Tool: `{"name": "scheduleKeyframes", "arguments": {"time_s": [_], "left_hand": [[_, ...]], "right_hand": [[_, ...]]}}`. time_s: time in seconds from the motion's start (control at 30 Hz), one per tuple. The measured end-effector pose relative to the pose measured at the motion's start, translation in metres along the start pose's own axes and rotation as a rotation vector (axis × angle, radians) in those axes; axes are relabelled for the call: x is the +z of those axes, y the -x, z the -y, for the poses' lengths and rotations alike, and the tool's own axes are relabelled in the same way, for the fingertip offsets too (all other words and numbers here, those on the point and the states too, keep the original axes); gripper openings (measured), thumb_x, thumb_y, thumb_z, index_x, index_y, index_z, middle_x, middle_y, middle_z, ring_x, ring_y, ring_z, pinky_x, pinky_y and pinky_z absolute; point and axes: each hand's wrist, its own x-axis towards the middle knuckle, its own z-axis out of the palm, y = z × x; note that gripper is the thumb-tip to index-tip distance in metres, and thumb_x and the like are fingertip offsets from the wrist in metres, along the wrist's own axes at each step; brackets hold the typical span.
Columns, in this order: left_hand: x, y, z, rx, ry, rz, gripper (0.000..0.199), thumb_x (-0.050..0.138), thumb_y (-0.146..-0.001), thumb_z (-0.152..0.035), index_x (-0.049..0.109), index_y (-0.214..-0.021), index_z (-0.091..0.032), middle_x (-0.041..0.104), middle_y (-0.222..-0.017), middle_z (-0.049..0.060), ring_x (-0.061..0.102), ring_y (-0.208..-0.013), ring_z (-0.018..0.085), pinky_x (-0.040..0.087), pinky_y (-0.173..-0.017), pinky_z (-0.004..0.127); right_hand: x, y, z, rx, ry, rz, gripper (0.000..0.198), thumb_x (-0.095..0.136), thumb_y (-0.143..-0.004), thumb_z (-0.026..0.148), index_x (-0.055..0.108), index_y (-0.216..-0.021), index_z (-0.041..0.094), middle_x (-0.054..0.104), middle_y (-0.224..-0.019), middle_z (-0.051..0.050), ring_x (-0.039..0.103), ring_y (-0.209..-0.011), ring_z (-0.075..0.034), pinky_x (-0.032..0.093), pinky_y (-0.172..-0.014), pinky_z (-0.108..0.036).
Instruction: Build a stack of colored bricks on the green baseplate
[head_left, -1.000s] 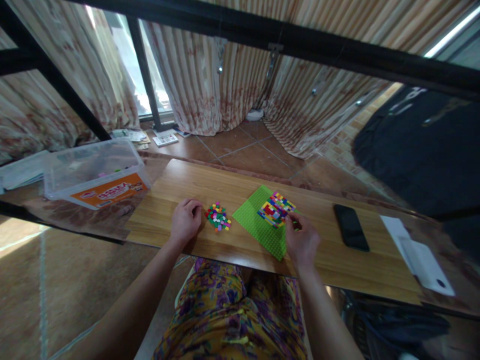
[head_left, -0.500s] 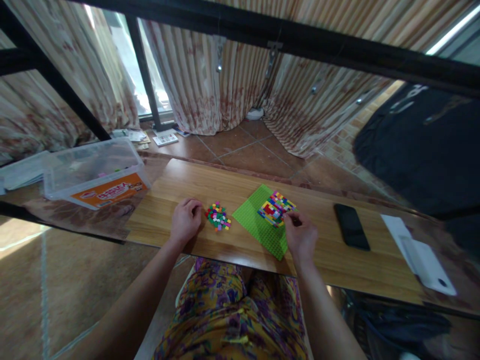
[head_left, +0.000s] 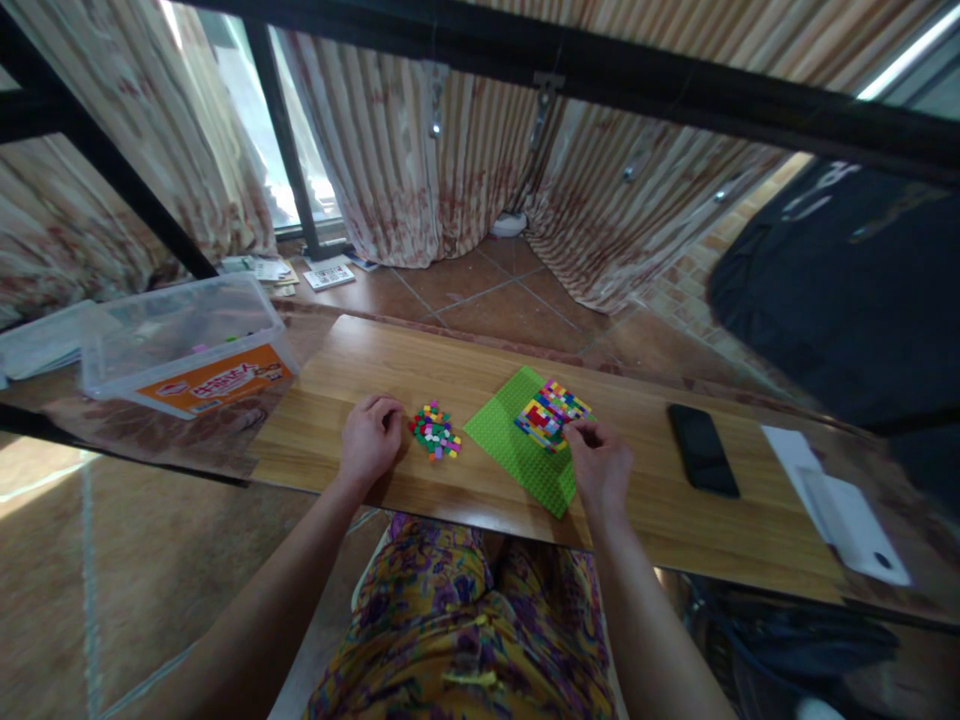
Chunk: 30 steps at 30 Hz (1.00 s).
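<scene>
Worktop [head_left: 397,360] is a long wood-grain board with its near edge at the wearer's lap. Green studded baseplate [head_left: 517,460] lies askew around the middle of its length, one corner pointing toward the near edge and another toward the far edge. Assembled panel of small multicoloured bricks [head_left: 546,412] sits on this plate, over its far right portion; bare studs show on the left and near portions. Right hand [head_left: 604,465] is at the near right side of the panel, thumb and fingertips drawn narrowly together; whether a brick is held between them cannot be determined. Left hand [head_left: 371,438] rests nearer the left edge, fingers loosely curled and the gap narrow; its contents, if any, cannot be determined. Loose brick pile [head_left: 436,432] lies between the left hand and the left corner of the baseplate, just beside that hand and apart from the plate. Black phone [head_left: 703,450] lies flat to the right of the right hand, well apart from the plate. White flat object [head_left: 855,525] is located at the right edge. Clear plastic box with an orange front [head_left: 217,388] stands beyond the left edge.
</scene>
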Motion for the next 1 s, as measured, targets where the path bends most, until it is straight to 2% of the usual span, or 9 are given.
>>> {"name": "scheduleKeyframes", "arguments": {"time_s": [0.5, 0.83, 1.0], "left_hand": [[0.001, 0.001, 0.002, 0.002, -0.008, -0.019, 0.018, 0.049, -0.085, -0.022, 0.067, -0.083, -0.019, 0.068, -0.091, 0.007, 0.062, -0.088, 0.022, 0.050, -0.085, 0.035], [0.001, 0.000, 0.002, 0.007, 0.006, -0.019, 0.017, 0.050, -0.084, -0.020, 0.067, -0.082, -0.019, 0.068, -0.090, 0.007, 0.062, -0.089, 0.021, 0.050, -0.086, 0.034], [0.001, 0.001, 0.001, 0.002, 0.007, -0.017, 0.017, 0.050, -0.084, -0.020, 0.067, -0.083, -0.019, 0.068, -0.092, 0.007, 0.062, -0.090, 0.021, 0.049, -0.086, 0.034]], "right_hand": [[0.001, 0.001, -0.006, 0.012, -0.123, 0.000, 0.025, 0.066, -0.071, 0.039, 0.072, -0.076, 0.015, 0.071, -0.071, -0.004, 0.064, -0.068, -0.018, 0.048, -0.068, -0.029], [-0.002, 0.015, -0.004, 0.032, -0.251, -0.194, 0.029, 0.066, -0.074, 0.040, 0.070, -0.081, 0.012, 0.068, -0.071, -0.004, 0.059, -0.065, -0.015, 0.046, -0.063, -0.027], [0.003, 0.034, 0.003, -0.042, -0.235, -0.184, 0.026, 0.064, -0.077, 0.039, 0.069, -0.082, 0.014, 0.068, -0.075, -0.004, 0.061, -0.069, -0.016, 0.048, -0.068, -0.029]]}}
